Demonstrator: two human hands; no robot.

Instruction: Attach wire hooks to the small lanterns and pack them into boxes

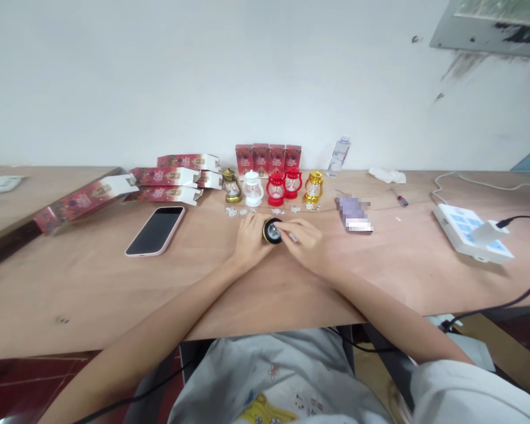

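My left hand [250, 238] is closed around a small gold toy lantern [271, 231] lying on its side, its round base facing me. My right hand [304, 241] pinches at that base with thumb and forefinger; what the fingertips hold is too small to make out. Behind them stands a row of little lanterns: bronze [232, 186], white [252, 189], two red [276, 189] and gold [313, 187]. Tiny clear pieces [231, 212] lie in front of the row.
On the wooden table [92, 282] lie a pink-cased phone [155, 231], flat red cartons [165, 176], four upright red boxes [268, 158], a water bottle [339, 155], a white power strip with a cable [470, 231] and a crumpled tissue [386, 174].
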